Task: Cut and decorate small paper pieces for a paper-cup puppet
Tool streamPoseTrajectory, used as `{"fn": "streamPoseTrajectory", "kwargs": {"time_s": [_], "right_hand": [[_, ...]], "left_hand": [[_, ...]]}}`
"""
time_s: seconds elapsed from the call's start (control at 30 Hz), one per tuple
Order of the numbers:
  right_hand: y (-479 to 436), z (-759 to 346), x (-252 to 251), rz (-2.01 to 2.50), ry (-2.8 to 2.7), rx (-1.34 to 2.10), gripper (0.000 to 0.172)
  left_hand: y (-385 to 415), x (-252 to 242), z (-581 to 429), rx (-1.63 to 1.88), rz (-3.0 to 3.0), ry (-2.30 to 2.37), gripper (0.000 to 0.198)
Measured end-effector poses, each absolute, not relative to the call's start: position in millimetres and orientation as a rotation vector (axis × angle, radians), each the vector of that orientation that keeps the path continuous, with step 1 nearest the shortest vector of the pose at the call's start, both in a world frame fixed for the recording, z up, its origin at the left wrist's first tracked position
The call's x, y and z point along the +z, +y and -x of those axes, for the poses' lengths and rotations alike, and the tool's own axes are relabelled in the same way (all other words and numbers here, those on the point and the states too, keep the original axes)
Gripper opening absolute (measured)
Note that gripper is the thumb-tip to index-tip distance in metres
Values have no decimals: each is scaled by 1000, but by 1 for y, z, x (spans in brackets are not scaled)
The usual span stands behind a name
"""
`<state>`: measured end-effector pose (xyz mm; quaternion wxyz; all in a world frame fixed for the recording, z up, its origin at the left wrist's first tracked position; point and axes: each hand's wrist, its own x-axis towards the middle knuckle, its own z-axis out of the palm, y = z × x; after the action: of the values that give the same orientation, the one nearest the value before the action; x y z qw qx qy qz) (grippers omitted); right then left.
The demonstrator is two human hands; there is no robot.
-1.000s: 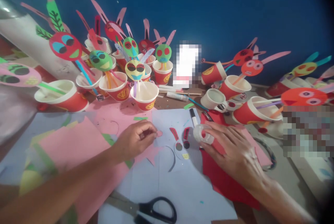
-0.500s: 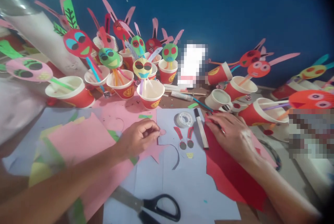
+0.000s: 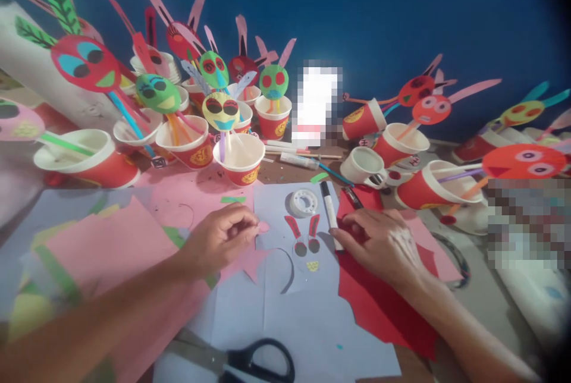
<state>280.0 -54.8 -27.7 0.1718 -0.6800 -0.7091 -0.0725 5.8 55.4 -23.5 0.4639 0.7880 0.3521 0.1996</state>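
Note:
My left hand (image 3: 227, 234) pinches a small pink paper circle (image 3: 263, 227) between thumb and fingertips. My right hand (image 3: 383, 240) rests over red paper (image 3: 379, 300), its thumb reaching across a white marker with a black cap (image 3: 329, 207); the other fingers are loosely bent and partly hidden. A black pen (image 3: 351, 197) lies just above this hand. Between my hands, on white paper (image 3: 294, 323), are two red ear-shaped pieces (image 3: 292, 226), two dark circles (image 3: 300, 249) and a yellow patterned piece (image 3: 313, 266). A clear tape roll (image 3: 305, 202) lies above them.
Black-handled scissors (image 3: 263, 359) lie at the front edge. Pink sheets (image 3: 102, 246) cover the left side. Red paper cups (image 3: 241, 160) with paper-faced figures on straws line the back, beside a white mug (image 3: 363, 166). Behind stands a blue wall (image 3: 379, 14).
My right hand has come away from the black pen, toward me, and its thumb now lies over the white marker. My left hand still holds the pink circle. The view has shifted right.

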Motion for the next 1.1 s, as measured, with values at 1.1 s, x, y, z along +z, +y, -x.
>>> {"fn": "streamPoseTrajectory", "kwargs": {"time_s": [1.1], "right_hand": [[-65, -261, -29, 1877, -1437, 166, 19]], "left_hand": [[54, -20, -5, 605, -2137, 701, 21]]}}
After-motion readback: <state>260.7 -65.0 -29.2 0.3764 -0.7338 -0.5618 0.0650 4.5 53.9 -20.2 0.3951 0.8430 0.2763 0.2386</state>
